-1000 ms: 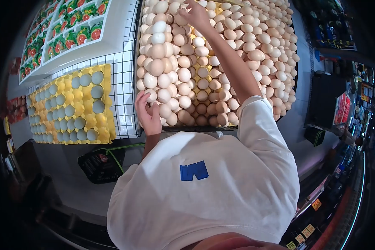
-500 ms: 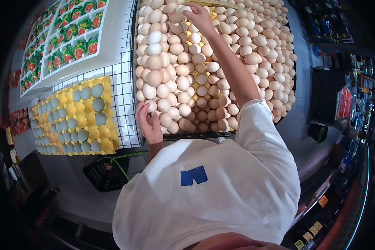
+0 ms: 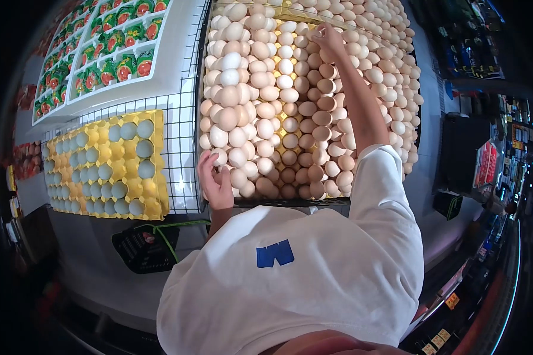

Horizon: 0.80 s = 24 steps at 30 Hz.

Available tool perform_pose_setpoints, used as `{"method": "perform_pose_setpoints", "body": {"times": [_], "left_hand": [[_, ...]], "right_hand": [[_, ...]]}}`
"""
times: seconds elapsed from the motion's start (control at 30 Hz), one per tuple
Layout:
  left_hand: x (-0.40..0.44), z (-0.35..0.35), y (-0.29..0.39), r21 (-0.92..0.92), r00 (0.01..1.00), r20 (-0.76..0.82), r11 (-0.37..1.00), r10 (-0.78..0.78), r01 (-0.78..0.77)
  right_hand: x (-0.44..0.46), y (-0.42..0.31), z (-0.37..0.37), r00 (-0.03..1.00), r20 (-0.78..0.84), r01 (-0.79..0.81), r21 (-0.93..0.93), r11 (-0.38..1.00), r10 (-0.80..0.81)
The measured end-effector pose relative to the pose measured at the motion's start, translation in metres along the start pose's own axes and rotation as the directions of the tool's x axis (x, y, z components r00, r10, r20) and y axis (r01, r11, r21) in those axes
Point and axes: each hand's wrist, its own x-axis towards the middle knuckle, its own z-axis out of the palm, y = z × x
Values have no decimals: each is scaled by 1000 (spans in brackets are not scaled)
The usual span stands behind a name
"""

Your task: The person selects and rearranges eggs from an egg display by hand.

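Rows of brown and cream eggs (image 3: 257, 80) lie piled on yellow egg trays (image 3: 288, 109) in a large black-edged display. At the near left corner of the pile, my left hand (image 3: 217, 184) is curled with its fingertips round a pale egg (image 3: 220, 156). My right hand (image 3: 328, 42) reaches over the far middle of the display, palm down. Its fingers are pinched at an egg (image 3: 314, 36), partly hidden by them. A channel beside it shows single eggs sitting in the tray cups.
At left, a yellow tray (image 3: 158, 189) holds pale bluish eggs. Beyond it stands a white case (image 3: 89, 105) of green-and-red packs. A black wire grid (image 3: 180, 127) lies between these and the display. A dark shopping basket (image 3: 137, 248) is below at left.
My right hand has moved right and slightly nearer, from above the left piles to the middle rows. My left hand stays at the corner egg. The view has shifted slightly.
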Motion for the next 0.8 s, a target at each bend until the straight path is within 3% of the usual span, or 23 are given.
{"method": "perform_pose_setpoints", "body": {"times": [0.07, 0.2, 0.33, 0.4, 0.5, 0.53, 0.6, 0.73, 0.8], "left_hand": [[0, 1, -2, -9, 1000, -14, 1000, 10, -11], [0, 1, -3, -13, 1000, -4, 1000, 11, -11], [1, 1, -1, -12, 1000, 8, 1000, 25, -25], [1, 2, -2, -13, 1000, 9, 1000, 27, -27], [0, 2, -4, -34, 1000, 13, 999, 20, -20], [0, 1, -3, -56, 1000, 15, 998, 14, -13], [1, 1, -3, -29, 1000, 15, 999, 24, -24], [1, 2, -2, -40, 1000, 8, 999, 18, -17], [1, 2, -1, -26, 1000, 8, 999, 25, -25]], "right_hand": [[-1, 1, 1, 998, -19, 64, -130, 989, -67], [5, -1, -4, 997, 64, 48, -231, 972, -34], [3, -9, -4, 990, -52, 117, -211, 970, -131], [6, -19, 5, 963, -90, 240, -124, 963, -252], [2, -50, 10, 933, -53, 356, -21, 934, -357], [-1, -62, 11, 933, -58, 354, -18, 935, -355], [-6, -87, 15, 945, -31, 326, 167, 931, -325], [4, -112, 46, 917, -140, 391, 148, 908, -372], [4, -127, 55, 967, -130, 227, 67, 972, -217]]}}
